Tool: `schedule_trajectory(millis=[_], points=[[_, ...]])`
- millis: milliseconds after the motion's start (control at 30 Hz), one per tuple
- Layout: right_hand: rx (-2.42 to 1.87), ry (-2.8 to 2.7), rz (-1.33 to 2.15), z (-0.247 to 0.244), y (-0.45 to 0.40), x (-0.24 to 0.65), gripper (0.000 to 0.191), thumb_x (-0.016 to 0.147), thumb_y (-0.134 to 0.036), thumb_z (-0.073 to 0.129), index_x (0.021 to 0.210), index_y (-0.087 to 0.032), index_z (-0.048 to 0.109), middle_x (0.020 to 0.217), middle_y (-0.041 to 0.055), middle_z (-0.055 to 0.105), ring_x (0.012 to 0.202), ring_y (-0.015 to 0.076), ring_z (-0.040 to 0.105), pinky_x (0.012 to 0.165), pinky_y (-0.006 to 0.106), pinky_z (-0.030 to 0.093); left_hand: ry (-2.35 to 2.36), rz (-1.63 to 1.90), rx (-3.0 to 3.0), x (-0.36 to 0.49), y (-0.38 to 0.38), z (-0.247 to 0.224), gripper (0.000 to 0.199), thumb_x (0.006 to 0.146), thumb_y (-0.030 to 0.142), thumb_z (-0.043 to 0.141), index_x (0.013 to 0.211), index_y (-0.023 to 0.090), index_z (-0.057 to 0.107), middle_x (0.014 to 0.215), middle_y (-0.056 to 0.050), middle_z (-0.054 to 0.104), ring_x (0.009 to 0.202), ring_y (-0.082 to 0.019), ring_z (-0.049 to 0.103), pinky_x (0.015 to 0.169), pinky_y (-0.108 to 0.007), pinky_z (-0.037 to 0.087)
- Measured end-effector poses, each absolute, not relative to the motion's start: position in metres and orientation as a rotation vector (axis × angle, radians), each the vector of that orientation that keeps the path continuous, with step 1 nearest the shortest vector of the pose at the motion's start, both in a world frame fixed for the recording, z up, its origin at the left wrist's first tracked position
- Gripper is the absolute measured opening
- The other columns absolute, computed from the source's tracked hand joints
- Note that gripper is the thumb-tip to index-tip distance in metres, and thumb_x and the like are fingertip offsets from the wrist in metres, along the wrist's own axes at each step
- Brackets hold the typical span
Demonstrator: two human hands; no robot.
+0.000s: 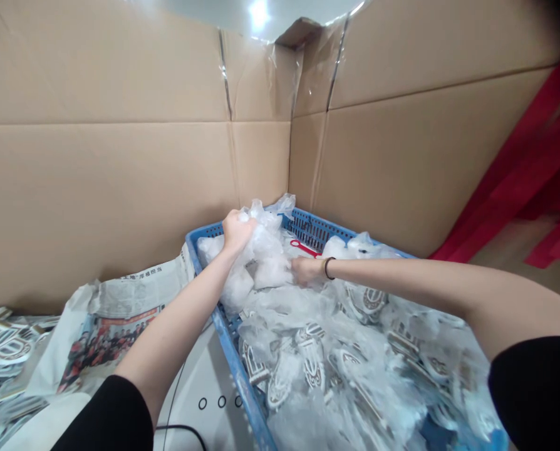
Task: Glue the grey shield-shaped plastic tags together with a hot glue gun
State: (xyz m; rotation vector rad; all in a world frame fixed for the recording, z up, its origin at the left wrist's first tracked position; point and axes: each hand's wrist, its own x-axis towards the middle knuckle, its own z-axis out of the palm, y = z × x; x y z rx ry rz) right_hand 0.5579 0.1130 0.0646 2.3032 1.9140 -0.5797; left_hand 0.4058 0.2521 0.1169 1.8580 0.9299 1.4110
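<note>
My left hand (237, 230) is closed on the gathered top of a clear plastic bag (265, 235) at the far left corner of a blue plastic crate (242, 382). The bag seems filled with something white that I cannot make out. My right hand (307, 271) reaches into the crate against the bag's lower right side; its fingertips are partly hidden by plastic. Just behind that hand lies a red tool with a ring end (303, 248). Nearer to me, clear bags (317, 369) of white and brown patterned pieces fill the crate.
Tall cardboard walls (120, 175) stand behind and to the right of the crate. Newspaper (134, 300) lies to the left, beside a pile of patterned pieces (12, 351). A black cable (186, 428) crosses the white surface in front. Red cloth (519, 175) hangs at the right.
</note>
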Motion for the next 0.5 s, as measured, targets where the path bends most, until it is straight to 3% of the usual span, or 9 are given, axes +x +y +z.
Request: schedule_trajectory(millis=[100,233,333,400,467,500], points=[[2.315,1.893,-0.574,0.076,0.102,0.564,0.02,0.095,-0.028,0.068,0.11,-0.014,0.066,0.11,0.0054,0.068,0.095,0.0179,0.066,0.084,0.037,0.058,0.846,1.466,1.939,0.408,0.257,0.113,0.018,0.064,0.017,0.068,0.065,0.02,0.05,0.082,-0.002,0.06,0.079,-0.02,0.06,0.08,-0.03,0.048],[2.481,1.929,-0.509,0.115,0.103,0.582,0.019,0.081,-0.006,0.068,0.099,-0.014,0.067,0.086,0.0037,0.066,0.072,0.0155,0.062,0.061,0.026,0.05,0.605,1.514,2.043,0.41,0.262,0.109,0.023,0.064,0.014,0.068,0.082,0.021,0.054,0.094,-0.003,0.062,0.095,-0.021,0.061,0.095,-0.035,0.048],[2.654,2.032,-0.374,0.152,0.115,0.592,0.023,0.076,-0.003,0.059,0.094,-0.016,0.064,0.083,0.003,0.063,0.068,0.013,0.057,0.054,0.022,0.04,0.29,1.407,2.022,0.414,0.263,0.104,0.05,0.065,0.018,0.071,0.113,0.022,0.056,0.123,-0.009,0.062,0.118,-0.024,0.06,0.108,-0.041,0.045],[2.815,2.169,-0.304,0.17,0.126,0.588,0.02,0.075,-0.006,0.057,0.091,-0.016,0.061,0.082,0.0022,0.061,0.069,0.0119,0.054,0.055,0.021,0.038,0.149,1.26,1.984,0.416,0.262,0.102,0.074,0.065,0.024,0.075,0.134,0.025,0.048,0.14,-0.012,0.056,0.128,-0.027,0.056,0.108,-0.044,0.046],[3.012,2.432,-0.527,0.177,0.137,0.572,0.016,0.072,-0.008,0.057,0.086,-0.017,0.057,0.077,0.0005,0.057,0.067,0.0113,0.051,0.055,0.021,0.038,0.088,1.134,1.941,0.419,0.259,0.101,0.09,0.064,0.03,0.079,0.146,0.028,0.039,0.145,-0.014,0.054,0.13,-0.03,0.057,0.105,-0.047,0.05],[3.043,2.556,-0.798,0.177,0.142,0.56,0.016,0.071,-0.009,0.058,0.084,-0.018,0.055,0.076,-0.0003,0.055,0.065,0.0112,0.05,0.056,0.021,0.039,0.075,1.102,1.926,0.42,0.258,0.102,0.095,0.063,0.031,0.081,0.148,0.029,0.038,0.146,-0.013,0.054,0.129,-0.031,0.058,0.105,-0.048,0.05]])
